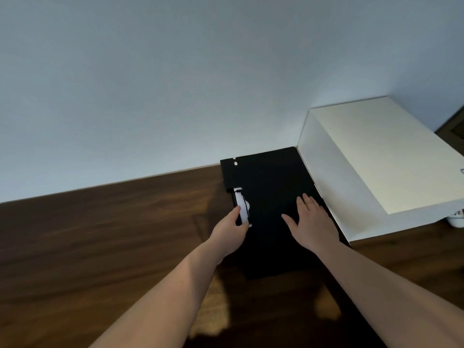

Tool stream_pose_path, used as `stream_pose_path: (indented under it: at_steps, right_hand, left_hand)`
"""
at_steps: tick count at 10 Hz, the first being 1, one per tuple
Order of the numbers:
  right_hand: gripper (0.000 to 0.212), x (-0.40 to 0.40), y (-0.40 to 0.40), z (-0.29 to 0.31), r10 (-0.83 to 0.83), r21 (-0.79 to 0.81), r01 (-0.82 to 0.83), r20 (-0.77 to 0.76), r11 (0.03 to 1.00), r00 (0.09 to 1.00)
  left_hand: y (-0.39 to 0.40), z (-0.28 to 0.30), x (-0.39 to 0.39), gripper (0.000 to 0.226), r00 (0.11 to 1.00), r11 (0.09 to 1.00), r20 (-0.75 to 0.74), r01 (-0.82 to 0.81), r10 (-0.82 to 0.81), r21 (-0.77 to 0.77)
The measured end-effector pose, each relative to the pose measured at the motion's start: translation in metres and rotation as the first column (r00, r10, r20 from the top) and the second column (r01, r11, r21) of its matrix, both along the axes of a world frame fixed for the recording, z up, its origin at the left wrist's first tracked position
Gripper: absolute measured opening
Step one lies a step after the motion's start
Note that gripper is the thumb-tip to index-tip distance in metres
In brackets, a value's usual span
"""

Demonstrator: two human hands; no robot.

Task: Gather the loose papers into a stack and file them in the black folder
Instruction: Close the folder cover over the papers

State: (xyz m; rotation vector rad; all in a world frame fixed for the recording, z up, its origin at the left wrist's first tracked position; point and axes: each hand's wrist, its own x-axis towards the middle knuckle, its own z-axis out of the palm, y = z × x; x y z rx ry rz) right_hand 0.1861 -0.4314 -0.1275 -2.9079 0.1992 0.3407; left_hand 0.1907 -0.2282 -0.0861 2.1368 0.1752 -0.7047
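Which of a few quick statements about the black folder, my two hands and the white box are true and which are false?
1. The black folder lies closed on the wooden table. True.
2. The right hand is clenched in a fist. False: it lies flat, palm down, on the folder's cover.
3. The left hand is at the folder's left edge, by the white clip piece. True.
4. The white box stands to the left of the folder. False: it stands on the right, against the folder's edge.
5. Loose papers lie scattered on the table. False: none show on it.
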Motion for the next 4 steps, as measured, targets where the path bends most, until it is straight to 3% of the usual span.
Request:
stream_pose_path:
  at_steps: [2,4]
  right_hand:
    - [0.067,-0.002,0.007,0.015,0.013,0.057,-0.012,-0.017,0.998,1.000]
    - [0.037,-0.005,0.029,0.089,0.018,0.136,-0.018,-0.005,0.991,1.000]
  left_hand:
    - [0.019,0.013,-0.004,0.057,0.998,0.996,0.049,0.042,-0.046,0.082]
    - [0.053,0.078,-0.012,0.034,0.987,0.979,0.155,0.016,-0.048,0.202]
